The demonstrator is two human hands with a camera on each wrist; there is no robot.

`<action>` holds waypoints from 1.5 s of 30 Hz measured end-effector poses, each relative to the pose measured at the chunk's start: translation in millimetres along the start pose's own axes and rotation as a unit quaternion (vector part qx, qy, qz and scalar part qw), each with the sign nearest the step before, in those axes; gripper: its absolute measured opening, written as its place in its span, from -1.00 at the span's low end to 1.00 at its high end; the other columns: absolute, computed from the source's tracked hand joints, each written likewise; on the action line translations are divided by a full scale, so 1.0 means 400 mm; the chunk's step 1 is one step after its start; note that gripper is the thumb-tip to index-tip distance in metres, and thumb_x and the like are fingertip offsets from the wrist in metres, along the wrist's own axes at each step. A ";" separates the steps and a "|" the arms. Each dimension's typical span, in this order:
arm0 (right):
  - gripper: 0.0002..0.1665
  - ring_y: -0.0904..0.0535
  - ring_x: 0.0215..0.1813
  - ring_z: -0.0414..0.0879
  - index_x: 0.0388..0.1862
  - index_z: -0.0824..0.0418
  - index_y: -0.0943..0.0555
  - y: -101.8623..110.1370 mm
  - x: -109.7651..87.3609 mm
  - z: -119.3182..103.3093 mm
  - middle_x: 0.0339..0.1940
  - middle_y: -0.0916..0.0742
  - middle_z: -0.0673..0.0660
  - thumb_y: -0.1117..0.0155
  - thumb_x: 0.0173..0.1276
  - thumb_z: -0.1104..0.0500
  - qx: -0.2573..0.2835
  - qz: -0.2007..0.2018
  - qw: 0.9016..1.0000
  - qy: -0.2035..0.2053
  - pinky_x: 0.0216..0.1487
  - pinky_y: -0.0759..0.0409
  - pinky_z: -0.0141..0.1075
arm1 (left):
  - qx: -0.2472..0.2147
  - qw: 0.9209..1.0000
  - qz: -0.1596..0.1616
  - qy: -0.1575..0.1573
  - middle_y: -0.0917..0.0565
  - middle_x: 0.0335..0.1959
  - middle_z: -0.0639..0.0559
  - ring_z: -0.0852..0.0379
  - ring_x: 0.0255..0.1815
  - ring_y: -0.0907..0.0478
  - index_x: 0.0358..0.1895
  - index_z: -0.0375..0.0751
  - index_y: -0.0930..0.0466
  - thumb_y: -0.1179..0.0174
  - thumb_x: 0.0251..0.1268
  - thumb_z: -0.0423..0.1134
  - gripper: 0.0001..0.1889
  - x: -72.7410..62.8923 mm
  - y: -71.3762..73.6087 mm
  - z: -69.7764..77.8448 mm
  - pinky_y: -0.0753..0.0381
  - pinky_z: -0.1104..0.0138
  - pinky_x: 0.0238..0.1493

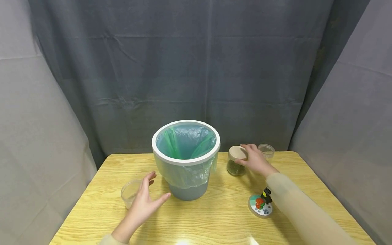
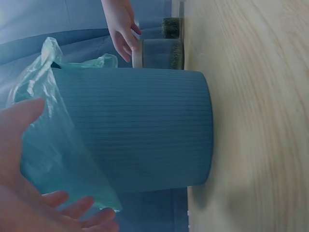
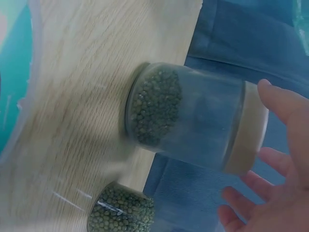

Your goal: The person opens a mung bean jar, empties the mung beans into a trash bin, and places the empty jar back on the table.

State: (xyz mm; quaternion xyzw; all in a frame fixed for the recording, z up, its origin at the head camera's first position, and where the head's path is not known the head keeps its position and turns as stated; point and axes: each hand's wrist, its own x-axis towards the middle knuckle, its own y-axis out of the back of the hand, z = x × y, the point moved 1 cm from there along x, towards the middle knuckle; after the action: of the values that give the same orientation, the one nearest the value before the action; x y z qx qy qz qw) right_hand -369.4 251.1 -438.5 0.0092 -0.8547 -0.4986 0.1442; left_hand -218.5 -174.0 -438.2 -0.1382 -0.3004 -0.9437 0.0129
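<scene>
A bin [image 1: 188, 192] with a white rim stands on the table, lined with a thin green plastic bag [image 2: 67, 159]. My left hand [image 1: 145, 200] is held in front of the bin's left side, fingers spread, holding nothing. Beside it is a clear round container [image 1: 128, 194], partly hidden by that hand. My right hand [image 1: 256, 160] is at the pale lid [image 3: 248, 128] of a clear jar [image 3: 205, 116], thumb and fingertips around the lid's edge. Small green beans [image 3: 157, 106] partly fill the jar, which stands upright on the table.
Another clear container [image 3: 120, 210], also holding green beans, stands beside the jar. A round disc [image 1: 255, 209] with a strawberry print lies nearer me, a black and yellow piece [image 1: 266, 195] at its edge. Grey cloth [image 1: 196, 75] hangs behind the table.
</scene>
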 end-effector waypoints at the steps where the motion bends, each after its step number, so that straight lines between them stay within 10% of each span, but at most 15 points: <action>1: -0.04 -0.41 0.32 0.52 0.54 0.34 -0.31 -0.003 0.005 0.002 0.40 -0.39 0.52 -0.47 0.35 -0.10 -0.002 -0.003 1.000 0.001 0.24 -0.42 0.35 | -0.003 1.000 -0.003 0.002 -0.32 0.49 -0.33 -0.41 0.46 -0.33 0.53 -0.28 -0.11 -0.51 0.19 0.01 -0.02 0.002 -0.002 -0.005 -0.36 -0.32 0.37; 28: 0.16 -0.60 0.09 0.38 0.60 0.34 -0.12 -0.044 0.060 -0.014 0.34 -0.37 0.61 -0.50 0.29 -0.18 0.004 -0.070 0.996 -0.048 0.07 -0.61 0.19 | -0.006 1.000 -0.019 0.018 -0.43 0.40 -0.30 -0.37 0.35 -0.44 0.50 -0.30 -0.19 -0.60 0.05 -0.02 0.02 0.006 -0.025 -0.047 -0.45 -0.21 0.35; 45: 0.03 -0.60 0.01 0.26 0.50 0.32 -0.33 -0.040 0.047 -0.020 0.24 -0.52 0.49 -0.58 0.21 -0.12 0.030 -0.012 0.999 -0.020 -0.02 -0.64 0.10 | -0.047 0.999 -0.005 0.020 -0.43 0.42 -0.29 -0.34 0.41 -0.39 0.50 -0.29 -0.19 -0.55 0.15 -0.08 -0.06 0.017 -0.002 -0.049 -0.35 -0.23 0.41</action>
State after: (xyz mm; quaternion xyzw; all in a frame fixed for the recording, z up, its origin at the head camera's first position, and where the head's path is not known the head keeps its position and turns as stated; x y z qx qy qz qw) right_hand -387.5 233.3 -444.3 0.0135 -0.8717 -0.4746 0.1210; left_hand -230.0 -184.0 -452.2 -0.1178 -0.2561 -0.9594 0.0079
